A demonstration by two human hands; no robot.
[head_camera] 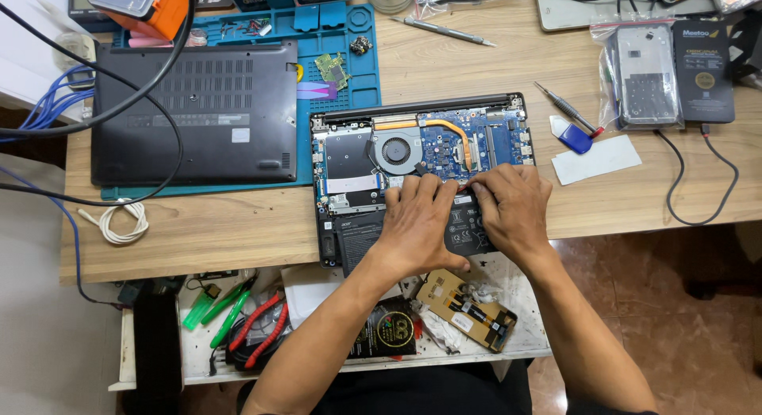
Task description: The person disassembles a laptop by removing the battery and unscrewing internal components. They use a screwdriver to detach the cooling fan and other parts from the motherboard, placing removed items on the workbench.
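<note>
Both hands press flat on the battery (pixel 460 228) in the open laptop (pixel 421 157). Left hand (pixel 418 220) fingers lie together; right hand (pixel 512 205) fingers spread slightly, gripping nothing.

Under both hands (pixel 464 213) lies a black battery pack (pixel 468 228) with a white-printed label on its face, partly covered by the fingers. Just below the hands, in the open drawer, sits a black square packet (pixel 390 329) with a gold round emblem. Well to the left of the hands, a small white rectangular sticker (pixel 240 135) marks the closed black laptop's underside. Far up and to the right of the hands, a clear plastic zip bag (pixel 641 74) holds a grey flat part, and touching its right side is a black rectangular box (pixel 703 70) with a gold seal.
</note>
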